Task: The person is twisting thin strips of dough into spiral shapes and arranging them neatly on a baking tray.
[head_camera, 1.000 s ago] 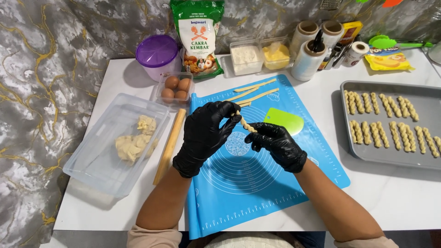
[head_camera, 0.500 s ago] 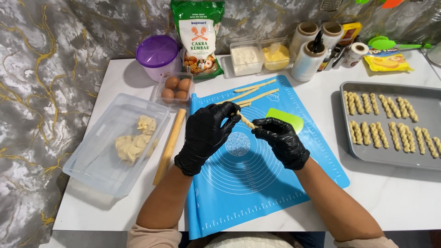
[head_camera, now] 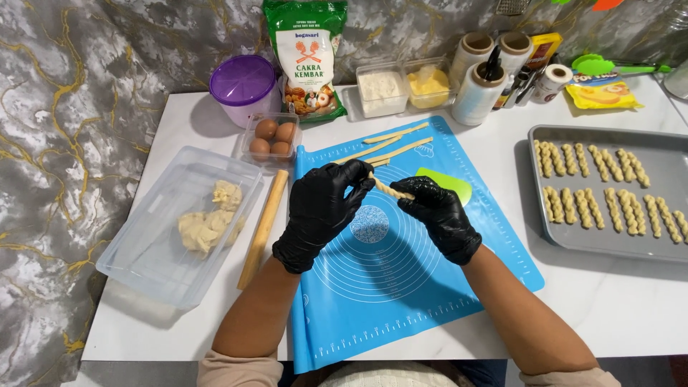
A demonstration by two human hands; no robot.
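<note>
Dough, a thin twisted strip [head_camera: 390, 189], is held up above the blue silicone mat [head_camera: 401, 287], pinched at one end by the closed fingertips of the left hand [head_camera: 322, 211] and at the other by those of the right hand [head_camera: 441, 215], both in black gloves. Just behind it, a green scraper [head_camera: 451, 185] and more flat dough strips [head_camera: 394, 147] are seen on the mat. Beside the mat on the left, a wooden rolling pin [head_camera: 263, 228] and a clear tub of dough [head_camera: 179, 226] are laid out; on the right, twisted sticks are lined up in a grey baking tray [head_camera: 609, 247].
</note>
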